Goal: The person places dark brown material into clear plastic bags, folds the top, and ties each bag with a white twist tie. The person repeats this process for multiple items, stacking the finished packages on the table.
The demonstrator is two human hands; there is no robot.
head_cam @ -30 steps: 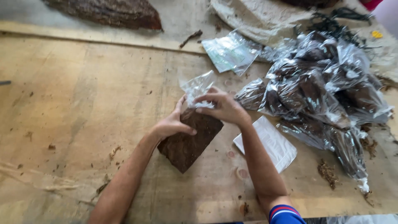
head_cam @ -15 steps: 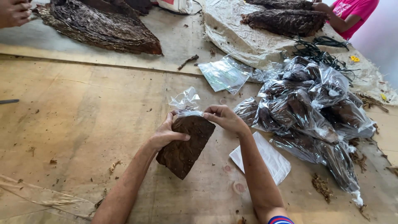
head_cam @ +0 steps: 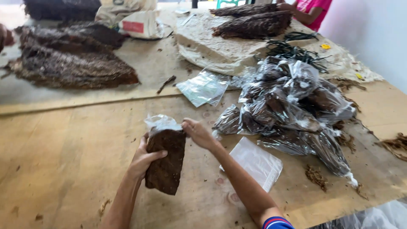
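Observation:
My left hand (head_cam: 143, 160) grips the side of a clear plastic bag packed with dark brown dried leaves (head_cam: 166, 163), held upright just above the wooden table (head_cam: 63, 144). My right hand (head_cam: 197, 133) pinches the bag's crumpled open top at its right corner. An empty flat clear bag (head_cam: 254, 163) lies on the table just right of my right forearm.
A heap of filled leaf bags (head_cam: 292, 106) lies to the right, a stack of empty clear bags (head_cam: 203, 87) behind. Large dried leaf bundles (head_cam: 72, 68) rest at the far left, more on cloth (head_cam: 250, 23) at the back, where another person (head_cam: 311, 8) works. Loose leaf scraps (head_cam: 394, 144) lie at the right edge.
The view has tilted up, showing more of the far table. The bag has turned from tilted to more upright, with both hands staying on it and my right hand moved to its top corner.

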